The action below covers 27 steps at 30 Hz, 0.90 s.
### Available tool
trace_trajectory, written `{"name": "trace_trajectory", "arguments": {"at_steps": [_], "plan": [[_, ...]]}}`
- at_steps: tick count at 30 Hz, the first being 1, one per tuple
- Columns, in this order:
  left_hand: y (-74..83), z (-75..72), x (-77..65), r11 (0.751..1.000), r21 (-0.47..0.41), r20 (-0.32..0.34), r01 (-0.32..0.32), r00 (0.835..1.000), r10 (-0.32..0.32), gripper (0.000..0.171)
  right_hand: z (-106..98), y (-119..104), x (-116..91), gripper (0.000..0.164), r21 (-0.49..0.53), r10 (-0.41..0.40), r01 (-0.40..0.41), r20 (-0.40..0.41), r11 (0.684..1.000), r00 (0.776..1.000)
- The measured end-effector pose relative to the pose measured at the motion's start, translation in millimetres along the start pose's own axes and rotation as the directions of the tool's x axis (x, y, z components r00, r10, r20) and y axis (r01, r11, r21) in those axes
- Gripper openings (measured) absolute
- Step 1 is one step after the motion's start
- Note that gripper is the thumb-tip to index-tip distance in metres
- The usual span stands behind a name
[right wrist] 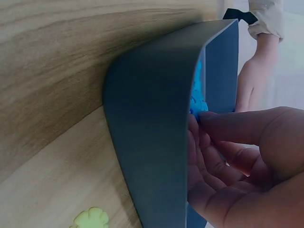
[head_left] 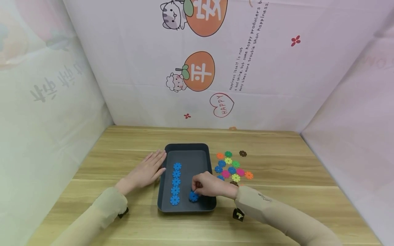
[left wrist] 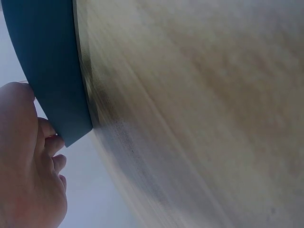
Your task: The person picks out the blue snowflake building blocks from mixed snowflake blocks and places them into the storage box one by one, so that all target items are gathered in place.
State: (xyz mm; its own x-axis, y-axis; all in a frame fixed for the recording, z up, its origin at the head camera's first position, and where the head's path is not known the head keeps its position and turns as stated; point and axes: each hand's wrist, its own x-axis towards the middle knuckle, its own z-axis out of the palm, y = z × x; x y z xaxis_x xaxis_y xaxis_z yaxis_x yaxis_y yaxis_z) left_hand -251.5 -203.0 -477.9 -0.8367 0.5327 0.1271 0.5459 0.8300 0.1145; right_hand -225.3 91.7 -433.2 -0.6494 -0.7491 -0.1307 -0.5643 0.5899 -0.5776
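A dark grey tray (head_left: 188,147) lies on the table, with a column of several blue notched plastic discs (head_left: 176,181) along its left side. My right hand (head_left: 209,184) reaches over the tray's right rim and pinches another blue notched disc (head_left: 193,196) near the front right of its floor. In the right wrist view, the thumb (right wrist: 232,126) and fingers meet at the blue plastic, partly hidden by the tray wall (right wrist: 152,104). My left hand (head_left: 147,171) rests at the tray's left rim with its fingers extended. Beside the wall (left wrist: 52,66) those fingers also show in the left wrist view.
Right of the tray lie loose discs in several colours, among them a pink disc (head_left: 225,174), an orange disc (head_left: 249,175) and a brown disc (head_left: 243,153). A small black object (head_left: 238,214) sits under the right forearm. Printed cloth walls (head_left: 261,102) enclose the wooden table (head_left: 271,147).
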Motion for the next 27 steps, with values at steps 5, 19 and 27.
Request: {"name": "trace_trajectory", "arguments": {"at_steps": [5, 19, 27], "plan": [[0.4, 0.7, 0.3, 1.0, 0.001, 0.003, -0.001, 1.0, 0.001, 0.064, 4, 2, 5, 0.012, 0.001, 0.029, -0.029, 0.01, 1.0, 1.0], [-1.4, 0.4, 0.2, 1.0, 0.006, 0.004, 0.001, 1.0, -0.001, 0.064, -2, 7, 5, 0.011, 0.005, 0.032, -0.032, -0.009, 0.999, 0.999], [0.7, 0.4, 0.8, 1.0, -0.009, 0.0, -0.001, 1.0, 0.001, 0.064, -42, 24, -13, 0.008, 0.018, 0.072, -0.07, -0.138, 0.997, 0.988]]}}
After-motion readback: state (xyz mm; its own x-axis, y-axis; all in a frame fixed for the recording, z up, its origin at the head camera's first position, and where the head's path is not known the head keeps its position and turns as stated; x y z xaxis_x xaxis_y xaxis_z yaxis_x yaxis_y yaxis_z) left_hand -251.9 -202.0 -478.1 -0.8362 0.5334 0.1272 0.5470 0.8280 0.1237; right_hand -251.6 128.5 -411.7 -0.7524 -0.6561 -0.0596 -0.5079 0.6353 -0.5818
